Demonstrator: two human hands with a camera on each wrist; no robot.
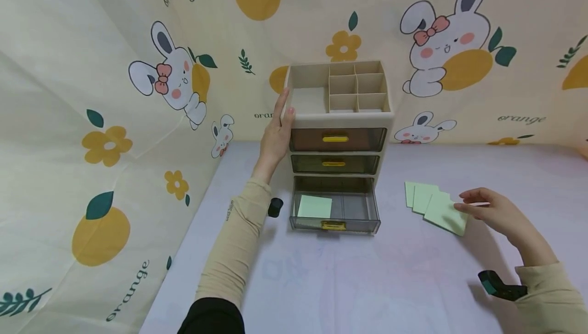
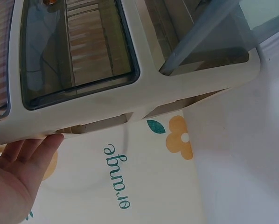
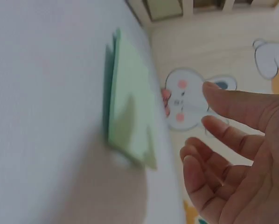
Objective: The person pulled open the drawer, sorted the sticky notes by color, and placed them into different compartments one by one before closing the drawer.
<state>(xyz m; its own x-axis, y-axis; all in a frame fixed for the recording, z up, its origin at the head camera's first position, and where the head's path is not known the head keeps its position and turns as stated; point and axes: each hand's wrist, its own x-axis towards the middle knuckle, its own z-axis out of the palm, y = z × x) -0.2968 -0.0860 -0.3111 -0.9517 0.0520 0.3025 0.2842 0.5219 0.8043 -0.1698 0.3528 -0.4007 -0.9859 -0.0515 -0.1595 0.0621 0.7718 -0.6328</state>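
Note:
A white desktop drawer organizer (image 1: 342, 120) stands at the middle back of the table. My left hand (image 1: 274, 140) rests along its left side, fingers extended; in the left wrist view the fingertips (image 2: 55, 139) meet the organizer's edge. The bottom smoky clear drawer (image 1: 360, 211) is pulled out, with a pale green sticky note pad (image 1: 315, 206) lying in its left part. To the right, several similar green sticky note pads (image 1: 443, 212) lie fanned and overlapping on the table. Over their right end hovers my right hand (image 1: 500, 214), its fingers loosely bent, holding nothing; the right wrist view shows a gap between fingers and pads (image 3: 132, 102).
Two closed drawers, a brown upper one (image 1: 303, 140) and a green-tinted middle one (image 1: 308, 164), sit above the pulled-out drawer. The organizer's top has divided compartments (image 1: 343, 85). A cloth backdrop (image 1: 312, 12) printed with rabbits and oranges rises behind and at the left.

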